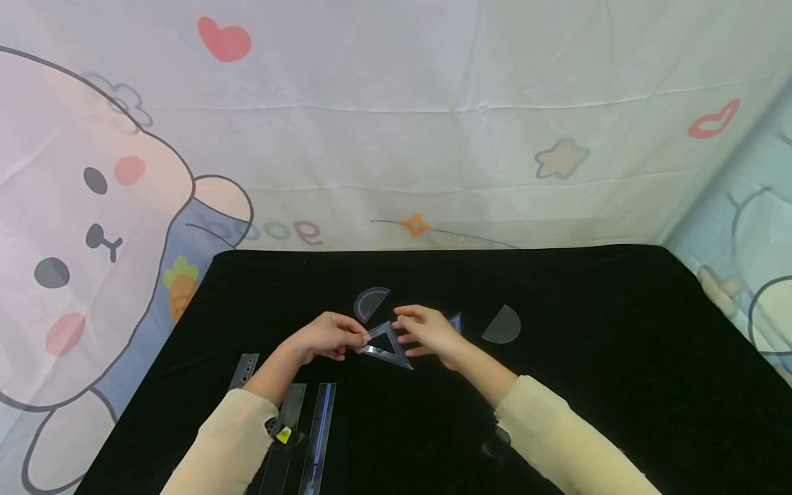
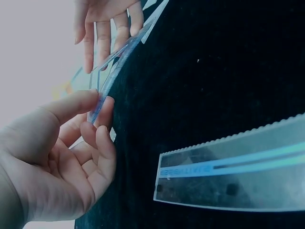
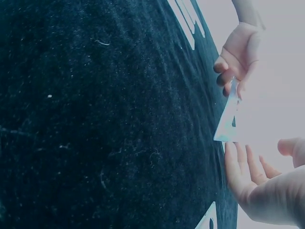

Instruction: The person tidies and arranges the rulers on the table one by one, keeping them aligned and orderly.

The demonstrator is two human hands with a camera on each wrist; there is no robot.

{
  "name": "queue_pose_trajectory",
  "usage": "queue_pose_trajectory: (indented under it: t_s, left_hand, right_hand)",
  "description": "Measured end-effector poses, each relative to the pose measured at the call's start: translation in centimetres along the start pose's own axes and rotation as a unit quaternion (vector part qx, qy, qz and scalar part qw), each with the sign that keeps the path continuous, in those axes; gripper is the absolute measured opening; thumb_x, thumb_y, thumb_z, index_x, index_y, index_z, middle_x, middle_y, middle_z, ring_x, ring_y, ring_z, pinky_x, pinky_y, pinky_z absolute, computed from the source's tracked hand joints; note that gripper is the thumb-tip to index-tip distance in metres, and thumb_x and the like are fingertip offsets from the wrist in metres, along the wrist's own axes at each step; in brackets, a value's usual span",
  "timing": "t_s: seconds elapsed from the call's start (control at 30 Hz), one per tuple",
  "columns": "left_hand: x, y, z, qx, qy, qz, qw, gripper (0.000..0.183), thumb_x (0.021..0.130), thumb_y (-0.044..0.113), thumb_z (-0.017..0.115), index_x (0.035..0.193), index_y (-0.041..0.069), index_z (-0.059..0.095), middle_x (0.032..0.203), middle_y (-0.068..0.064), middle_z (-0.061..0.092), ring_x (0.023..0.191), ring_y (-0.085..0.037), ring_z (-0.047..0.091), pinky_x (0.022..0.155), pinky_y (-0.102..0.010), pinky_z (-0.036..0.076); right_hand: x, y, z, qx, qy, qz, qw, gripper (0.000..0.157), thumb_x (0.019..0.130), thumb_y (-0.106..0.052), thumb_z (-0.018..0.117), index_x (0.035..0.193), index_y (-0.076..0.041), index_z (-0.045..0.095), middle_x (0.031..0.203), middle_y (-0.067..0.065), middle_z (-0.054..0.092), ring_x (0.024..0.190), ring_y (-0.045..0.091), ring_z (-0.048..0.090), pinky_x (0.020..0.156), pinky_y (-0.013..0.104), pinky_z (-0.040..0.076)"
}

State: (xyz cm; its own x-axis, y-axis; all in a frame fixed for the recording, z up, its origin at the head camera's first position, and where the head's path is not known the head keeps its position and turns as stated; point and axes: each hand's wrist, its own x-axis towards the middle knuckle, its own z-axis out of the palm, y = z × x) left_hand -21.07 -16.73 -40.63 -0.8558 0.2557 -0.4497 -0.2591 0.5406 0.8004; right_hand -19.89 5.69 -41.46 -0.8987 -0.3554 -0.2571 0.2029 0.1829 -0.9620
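A clear triangular set square (image 1: 396,359) with a triangular cut-out is held up over the black cloth. Thumb and fingers of my left hand (image 1: 331,335) pinch its left corner; the left wrist view shows the set square (image 2: 107,88) almost edge-on, with scale marks along one side. My right hand (image 1: 430,331) is beside its other end, fingers extended and slightly spread. In the right wrist view those fingers (image 3: 243,164) lie close to the set square's (image 3: 226,129) near edge; whether they touch it I cannot tell.
Behind the hands lies a purple-marked protractor (image 1: 371,302). Right of it are a blue-edged set square (image 1: 456,322), partly hidden by my right hand, and a clear protractor (image 1: 504,325). A blue-striped ruler (image 1: 318,440) and two clear rulers (image 1: 293,402) lie near my left forearm.
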Motion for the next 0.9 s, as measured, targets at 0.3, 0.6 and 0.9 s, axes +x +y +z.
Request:
queue_pose_trajectory:
  t_s: [0.3, 0.6, 0.9]
  left_hand:
    - [-0.4, -0.2, 0.2, -0.038, -0.012, 0.014, 0.9991, 0.017, 0.083, 0.018, 0.066, 0.096, 0.007, 0.067, 0.079, -0.005, 0.067, 0.057, -0.010, 0.050, 0.054, -0.023, 0.050]
    - [-1.3, -0.3, 0.4, -0.047, -0.021, 0.029, 0.9983, 0.021, 0.084, 0.020, 0.065, 0.098, 0.005, 0.064, 0.081, -0.007, 0.066, 0.059, -0.011, 0.051, 0.056, -0.024, 0.051]
    - [-2.3, -0.3, 1.1, -0.040, -0.028, 0.053, 0.9974, 0.017, 0.085, 0.018, 0.064, 0.094, 0.004, 0.062, 0.080, -0.007, 0.065, 0.059, -0.012, 0.053, 0.056, -0.026, 0.053]
  right_hand:
    - [-0.2, 0.5, -0.3, -0.001, -0.017, 0.004, 1.000, 0.044, 0.093, -0.026, 0.051, 0.133, -0.010, 0.046, 0.126, 0.014, 0.054, 0.106, 0.028, 0.059, 0.077, 0.038, 0.055]
    - [-0.5, 1.4, -0.8, -0.014, -0.070, -0.016, 0.997, 0.041, 0.090, -0.022, 0.057, 0.127, -0.007, 0.049, 0.112, 0.016, 0.058, 0.091, 0.021, 0.063, 0.073, 0.034, 0.056]
    - [-1.2, 1.3, -0.8, -0.073, -0.090, -0.059, 0.992, 0.037, 0.088, -0.013, 0.058, 0.123, -0.005, 0.051, 0.100, 0.018, 0.061, 0.082, 0.021, 0.062, 0.071, 0.032, 0.056]
